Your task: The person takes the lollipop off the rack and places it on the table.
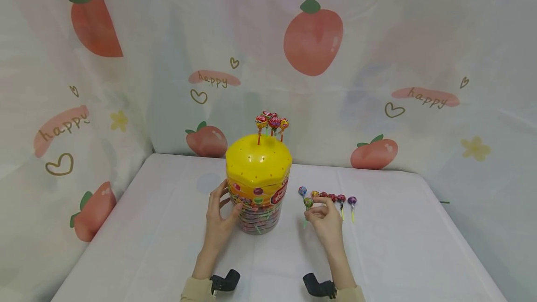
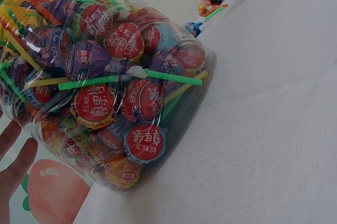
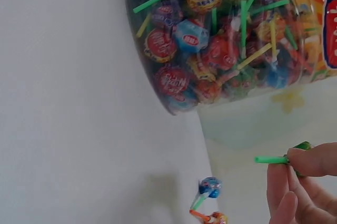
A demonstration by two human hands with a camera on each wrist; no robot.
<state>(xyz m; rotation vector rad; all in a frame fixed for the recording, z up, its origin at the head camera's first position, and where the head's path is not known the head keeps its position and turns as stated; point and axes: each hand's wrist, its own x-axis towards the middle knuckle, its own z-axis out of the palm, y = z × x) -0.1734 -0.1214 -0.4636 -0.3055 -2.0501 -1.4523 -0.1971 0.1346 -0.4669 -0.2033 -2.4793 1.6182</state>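
Our right grip (image 1: 326,222) pinches a green-wrapped lollipop (image 1: 308,202) high on its green stick (image 3: 269,159); we hold it right of the candy jar (image 1: 258,219), long axis near upright, stick down | yellow lid (image 1: 257,164) lies up-left of it | our left grip (image 1: 220,223) clasps the jar's left side

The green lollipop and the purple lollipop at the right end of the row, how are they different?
The green lollipop has a mostly green wrapper; the purple lollipop has a purple one.
The green lollipop has a green stick; the purple lollipop's is yellow.
The right hand pinches the green lollipop; the purple lollipop lies on the table.
Both have round, wrapped tops.
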